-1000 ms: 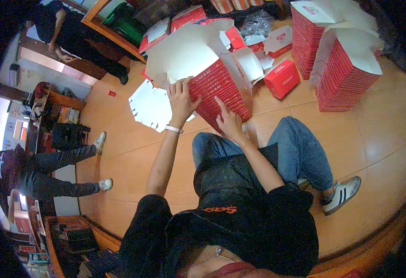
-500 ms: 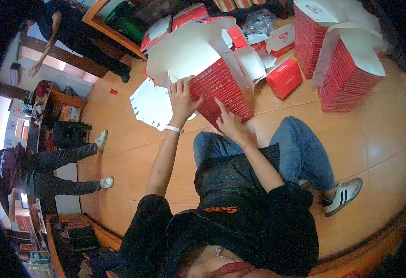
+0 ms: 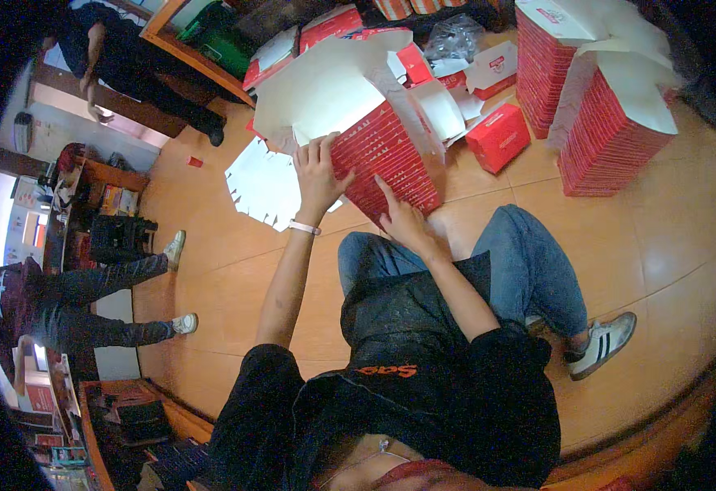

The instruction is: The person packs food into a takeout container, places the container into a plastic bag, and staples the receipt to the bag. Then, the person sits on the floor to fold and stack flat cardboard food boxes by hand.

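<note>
A tall stack of nested red-and-white cardboard boxes (image 3: pixel 390 159) stands on the floor in front of my knees, pale insides at the top and red ridged edges on its side. My left hand (image 3: pixel 318 173) rests on the stack's upper left edge, fingers spread over the rim and thumb apart against the red side. My right hand (image 3: pixel 405 219) is at the lower front of the stack, its index finger stretched out against the red edges and the other fingers bent. Neither hand grips a box. White flat card sheets (image 3: pixel 264 184) lie on the floor left of the stack.
Two more box stacks (image 3: pixel 615 135) stand at the far right. Near them lies a closed red box (image 3: pixel 498 137), with loose boxes and a clear plastic bag (image 3: pixel 453 37) behind. Shelves (image 3: pixel 116 192) line the left side. Two people stand there, one by the shelves (image 3: pixel 88 299).
Both my hands keep their places on the stack. The view has shifted slightly. At the upper left, the other person's arm has moved.
</note>
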`<action>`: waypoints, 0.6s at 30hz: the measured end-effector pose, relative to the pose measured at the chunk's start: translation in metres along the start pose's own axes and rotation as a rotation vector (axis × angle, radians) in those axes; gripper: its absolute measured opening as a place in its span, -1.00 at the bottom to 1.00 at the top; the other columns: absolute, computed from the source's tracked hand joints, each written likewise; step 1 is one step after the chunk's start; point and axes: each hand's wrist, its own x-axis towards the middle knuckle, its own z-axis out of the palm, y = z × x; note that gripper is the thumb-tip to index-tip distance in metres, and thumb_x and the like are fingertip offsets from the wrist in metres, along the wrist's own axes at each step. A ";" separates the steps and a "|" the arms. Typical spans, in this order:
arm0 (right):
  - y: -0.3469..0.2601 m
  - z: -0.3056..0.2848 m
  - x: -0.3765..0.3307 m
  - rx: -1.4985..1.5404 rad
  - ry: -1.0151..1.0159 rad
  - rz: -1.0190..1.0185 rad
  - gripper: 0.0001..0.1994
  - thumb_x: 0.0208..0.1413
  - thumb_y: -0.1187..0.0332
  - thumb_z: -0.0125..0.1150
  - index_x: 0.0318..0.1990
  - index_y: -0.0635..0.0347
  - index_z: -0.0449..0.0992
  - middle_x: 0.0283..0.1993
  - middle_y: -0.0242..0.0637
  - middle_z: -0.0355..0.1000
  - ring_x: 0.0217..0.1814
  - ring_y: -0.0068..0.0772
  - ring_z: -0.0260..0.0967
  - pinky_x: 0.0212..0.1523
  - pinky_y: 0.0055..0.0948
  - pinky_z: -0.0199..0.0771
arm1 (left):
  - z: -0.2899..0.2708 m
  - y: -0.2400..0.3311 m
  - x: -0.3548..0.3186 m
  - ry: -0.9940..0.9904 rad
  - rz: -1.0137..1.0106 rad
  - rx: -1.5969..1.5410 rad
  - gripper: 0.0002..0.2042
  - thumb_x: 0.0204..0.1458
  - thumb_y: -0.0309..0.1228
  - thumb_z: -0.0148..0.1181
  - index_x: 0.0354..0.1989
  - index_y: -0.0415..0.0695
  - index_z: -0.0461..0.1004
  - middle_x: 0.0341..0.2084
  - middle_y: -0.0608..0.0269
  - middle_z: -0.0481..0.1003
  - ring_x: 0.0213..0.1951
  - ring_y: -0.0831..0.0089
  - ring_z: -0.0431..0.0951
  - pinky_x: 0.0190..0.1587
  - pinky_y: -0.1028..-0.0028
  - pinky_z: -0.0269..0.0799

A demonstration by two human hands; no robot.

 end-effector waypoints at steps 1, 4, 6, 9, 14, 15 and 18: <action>0.000 0.000 0.000 0.004 -0.006 0.022 -0.23 -0.14 0.41 0.04 0.24 -0.21 -0.22 -0.64 0.05 0.34 -0.52 0.14 0.34 -0.42 0.05 0.32 | 0.000 0.000 0.000 -0.026 -0.004 0.010 -0.32 -0.48 -0.32 0.34 -0.03 -0.08 0.21 -0.18 0.16 0.27 -0.10 0.20 0.21 0.00 0.24 0.09; -0.001 0.003 -0.002 0.025 -0.004 0.021 -0.22 -0.14 0.41 0.04 0.24 -0.21 -0.25 -0.66 0.06 0.33 -0.55 0.15 0.33 -0.45 0.07 0.31 | 0.000 0.001 0.000 -0.023 0.003 0.011 -0.31 -0.47 -0.32 0.34 -0.02 -0.08 0.20 -0.16 0.15 0.26 -0.10 0.19 0.21 0.00 0.23 0.08; -0.002 0.003 -0.003 0.034 0.004 -0.019 -0.22 -0.14 0.41 0.03 0.24 -0.20 -0.25 -0.67 0.06 0.33 -0.55 0.16 0.33 -0.45 0.07 0.32 | -0.001 0.001 0.000 -0.002 0.007 0.007 -0.31 -0.47 -0.32 0.34 -0.02 -0.08 0.20 -0.16 0.15 0.26 -0.09 0.19 0.21 0.01 0.23 0.08; -0.003 0.002 -0.004 0.026 -0.011 -0.008 -0.21 -0.13 0.41 0.03 0.24 -0.19 -0.27 -0.66 0.07 0.33 -0.55 0.16 0.33 -0.44 0.08 0.32 | -0.001 0.001 -0.001 0.000 0.009 -0.002 -0.31 -0.46 -0.32 0.34 -0.02 -0.08 0.20 -0.16 0.15 0.26 -0.09 0.19 0.20 0.02 0.23 0.07; -0.004 -0.001 -0.007 0.037 -0.032 0.017 -0.20 -0.16 0.42 0.08 0.25 -0.17 -0.22 -0.62 0.08 0.35 -0.56 0.13 0.35 -0.45 0.01 0.34 | 0.000 0.003 -0.002 -0.003 0.013 -0.001 -0.31 -0.46 -0.32 0.34 -0.02 -0.08 0.20 -0.16 0.14 0.26 -0.08 0.18 0.20 0.03 0.22 0.05; -0.003 0.001 -0.009 0.022 -0.058 0.041 -0.28 -0.14 0.41 0.06 0.22 -0.13 -0.13 -0.58 0.07 0.36 -0.50 0.13 0.35 -0.41 0.02 0.34 | 0.000 0.003 -0.002 -0.003 0.016 -0.001 -0.31 -0.46 -0.32 0.34 -0.02 -0.08 0.20 -0.16 0.14 0.26 -0.08 0.18 0.20 0.03 0.22 0.05; 0.004 0.009 -0.013 0.027 -0.001 -0.038 -0.47 -0.10 0.39 0.02 0.10 -0.03 0.08 -0.47 0.04 0.38 -0.39 0.11 0.35 -0.34 -0.01 0.34 | 0.000 0.003 -0.002 0.002 0.022 0.003 -0.32 -0.45 -0.32 0.33 -0.02 -0.08 0.20 -0.16 0.15 0.26 -0.08 0.18 0.20 0.03 0.21 0.05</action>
